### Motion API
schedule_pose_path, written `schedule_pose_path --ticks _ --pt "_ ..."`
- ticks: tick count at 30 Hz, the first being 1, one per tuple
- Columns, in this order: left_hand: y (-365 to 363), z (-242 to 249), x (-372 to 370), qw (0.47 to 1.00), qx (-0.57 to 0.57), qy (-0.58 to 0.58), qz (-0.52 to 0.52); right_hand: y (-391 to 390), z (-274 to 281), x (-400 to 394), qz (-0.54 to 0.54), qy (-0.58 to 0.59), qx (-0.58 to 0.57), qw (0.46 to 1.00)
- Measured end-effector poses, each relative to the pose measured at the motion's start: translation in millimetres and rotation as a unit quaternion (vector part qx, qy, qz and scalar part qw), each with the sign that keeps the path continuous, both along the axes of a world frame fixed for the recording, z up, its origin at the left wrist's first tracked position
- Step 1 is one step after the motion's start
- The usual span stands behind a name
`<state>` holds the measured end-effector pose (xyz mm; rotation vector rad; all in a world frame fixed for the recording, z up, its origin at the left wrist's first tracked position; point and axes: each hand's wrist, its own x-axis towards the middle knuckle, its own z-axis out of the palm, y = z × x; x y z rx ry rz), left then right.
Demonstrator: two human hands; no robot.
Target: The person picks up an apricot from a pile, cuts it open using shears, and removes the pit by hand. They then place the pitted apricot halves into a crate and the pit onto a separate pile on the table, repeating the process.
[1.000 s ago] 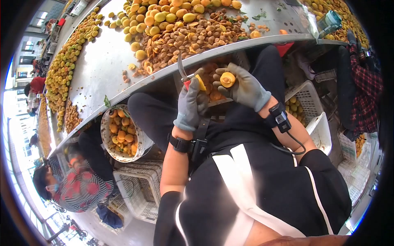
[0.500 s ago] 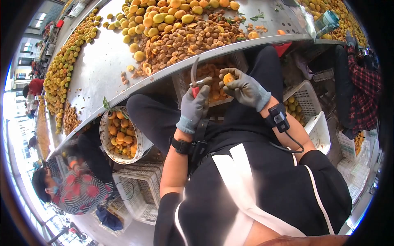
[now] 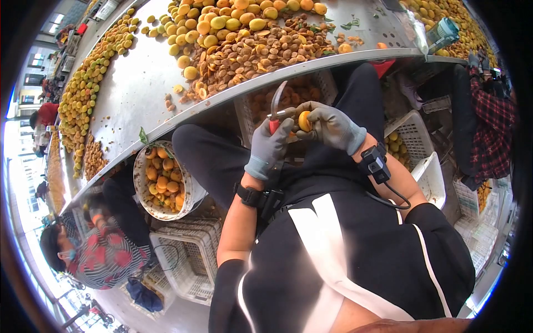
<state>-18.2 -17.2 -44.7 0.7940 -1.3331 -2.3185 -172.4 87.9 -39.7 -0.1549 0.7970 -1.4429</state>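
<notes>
My left hand [image 3: 268,145], in a grey glove, is closed round the red handle of a small curved knife [image 3: 276,101], its blade pointing up and away from me. In my gloved right hand [image 3: 333,127] an orange apricot [image 3: 304,121] is pinched between thumb and fingers, close to the left fingertips. Below both hands, under the table edge, a plastic crate [image 3: 331,86] holds orange fruit pieces, partly hidden by my hands. A heap of brown pits [image 3: 250,61] lies on the metal table just beyond.
Whole apricots [image 3: 222,22] are piled on the metal table [image 3: 130,77]. A white bucket [image 3: 194,194] of apricots stands left of my knee, near a white crate [image 3: 189,250]. Another crate [image 3: 413,136] is at right. Co-workers sit at left [image 3: 105,250] and right [image 3: 491,133].
My hands have come closer together, the left moving slightly right with the knife. The apricot has shifted a little down and left, turned in the right fingers.
</notes>
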Motion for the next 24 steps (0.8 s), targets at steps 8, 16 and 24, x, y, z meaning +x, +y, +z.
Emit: schedule_pose_path --ticks 8,16,24 --pt "3.8 -2.8 1.2 0.998 -0.038 -0.026 -0.043 -9.1 -9.1 17.8 -0.013 0.157 0.048 0.986" --pt "2.1 -4.0 0.3 0.982 -0.182 -0.02 -0.045 -7.5 -28.5 33.6 -0.086 0.171 0.059 0.98" --pt "-2.8 2.9 1.6 0.88 -0.444 -0.133 -0.103 -10.9 -23.7 47.3 -0.156 0.197 0.11 0.962"
